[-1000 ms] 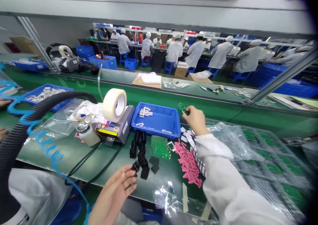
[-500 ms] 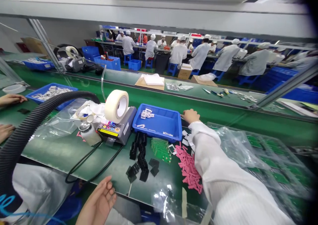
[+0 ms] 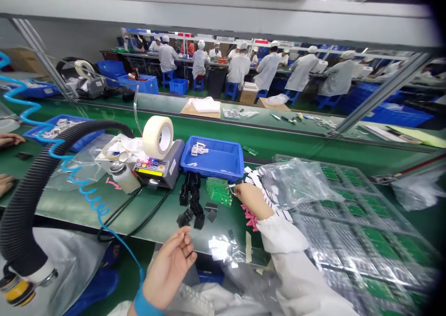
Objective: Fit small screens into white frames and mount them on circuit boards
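My right hand (image 3: 251, 197) is closed on a small white piece, just right of a row of green circuit boards (image 3: 219, 191). Palm up and fingers loosely curled apart, my left hand (image 3: 170, 265) holds nothing near the table's front edge; a blue band circles its wrist. Black pieces (image 3: 193, 195) lie in rows left of the boards. Behind them is a blue tray (image 3: 226, 155) with some white parts (image 3: 200, 149). Pink strips (image 3: 249, 218) and white labels (image 3: 259, 181) lie beside and partly under my right hand.
A tape dispenser (image 3: 163, 167) carries a tape roll (image 3: 158, 137), beside a metal-topped bottle (image 3: 124, 176). A black hose (image 3: 45, 176) and coiled blue tube cross the left side. Trays of boards (image 3: 365, 241) under plastic fill the right. Another person's hands (image 3: 7, 183) are at far left.
My right hand has moved from beyond the blue tray's right side back toward the green boards, now with a small white piece. My left hand has moved right and up. The view has shifted right.
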`<control>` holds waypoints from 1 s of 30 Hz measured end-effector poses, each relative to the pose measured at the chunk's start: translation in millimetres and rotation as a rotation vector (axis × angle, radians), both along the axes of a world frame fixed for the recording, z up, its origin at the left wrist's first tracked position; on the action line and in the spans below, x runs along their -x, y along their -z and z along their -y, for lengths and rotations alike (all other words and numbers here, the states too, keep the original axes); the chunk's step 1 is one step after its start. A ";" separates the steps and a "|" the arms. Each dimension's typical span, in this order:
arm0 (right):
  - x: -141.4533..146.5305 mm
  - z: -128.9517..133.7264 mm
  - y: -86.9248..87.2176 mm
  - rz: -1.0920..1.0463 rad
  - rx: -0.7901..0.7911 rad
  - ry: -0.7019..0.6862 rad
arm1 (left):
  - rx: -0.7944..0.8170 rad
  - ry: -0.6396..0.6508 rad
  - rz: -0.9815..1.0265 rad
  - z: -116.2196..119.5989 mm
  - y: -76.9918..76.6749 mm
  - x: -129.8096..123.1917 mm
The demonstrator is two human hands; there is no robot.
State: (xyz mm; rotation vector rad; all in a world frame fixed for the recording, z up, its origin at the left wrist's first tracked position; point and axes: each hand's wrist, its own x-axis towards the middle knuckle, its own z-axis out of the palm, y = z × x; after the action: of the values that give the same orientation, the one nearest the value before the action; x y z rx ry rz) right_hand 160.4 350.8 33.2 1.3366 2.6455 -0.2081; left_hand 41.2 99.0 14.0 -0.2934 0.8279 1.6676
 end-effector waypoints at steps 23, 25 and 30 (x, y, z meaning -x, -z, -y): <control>9.3 93.7 47.1 -0.421 -0.049 -0.161 | 0.100 0.178 -0.194 27.2 7.0 5.0; 8.8 93.3 51.6 -0.403 -0.066 -0.155 | 0.099 0.135 -0.167 37.7 9.5 8.5; -3.9 86.6 38.5 -0.423 -0.088 -0.095 | 0.181 -0.182 -0.011 80.0 27.0 40.8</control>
State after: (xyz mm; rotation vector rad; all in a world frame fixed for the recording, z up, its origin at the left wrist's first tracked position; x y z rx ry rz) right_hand 164.3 264.2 -5.3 1.3094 3.0908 -0.4064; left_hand 0.4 19.0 -13.0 -0.4981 0.9870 1.7658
